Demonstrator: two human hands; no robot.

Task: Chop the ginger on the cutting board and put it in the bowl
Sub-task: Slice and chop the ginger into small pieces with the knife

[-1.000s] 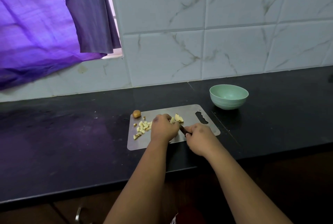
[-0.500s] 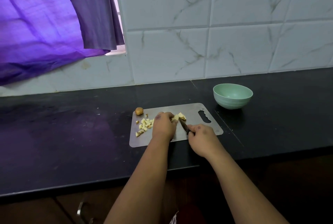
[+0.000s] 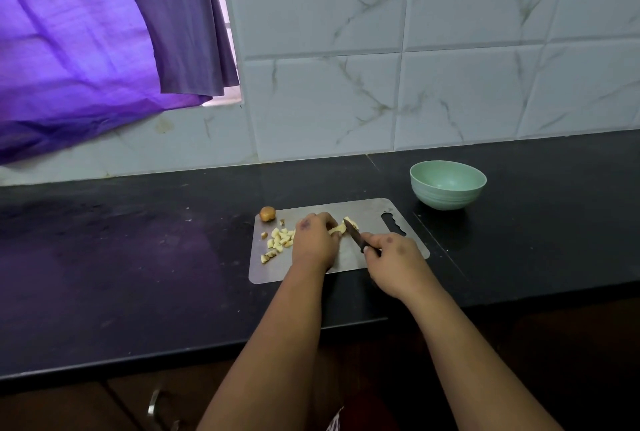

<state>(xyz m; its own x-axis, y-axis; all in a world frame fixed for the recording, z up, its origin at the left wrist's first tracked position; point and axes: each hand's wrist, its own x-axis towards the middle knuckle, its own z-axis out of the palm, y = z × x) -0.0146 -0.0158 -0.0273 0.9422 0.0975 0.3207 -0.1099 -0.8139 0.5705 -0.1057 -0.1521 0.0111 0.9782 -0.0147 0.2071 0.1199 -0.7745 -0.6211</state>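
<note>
A steel cutting board (image 3: 374, 216) lies on the black counter. My left hand (image 3: 315, 240) presses down on a pale ginger piece (image 3: 341, 227) in the middle of the board. My right hand (image 3: 394, 261) grips a small dark knife (image 3: 353, 232), its blade resting against the ginger. A heap of several chopped ginger cubes (image 3: 278, 240) sits on the board's left part. A brown ginger knob (image 3: 267, 213) rests at the board's far left corner. The pale green bowl (image 3: 447, 184) stands to the right behind the board, and nothing shows inside it.
The black counter (image 3: 138, 274) runs left to right, with a white marble-tiled wall (image 3: 415, 49) behind. A purple curtain (image 3: 86, 42) hangs at the upper left. A cabinet handle (image 3: 154, 406) shows below the counter's front edge.
The knife blade has swung from low near the board to angled up against the ginger. The view shifted slightly; both hands stay on the board.
</note>
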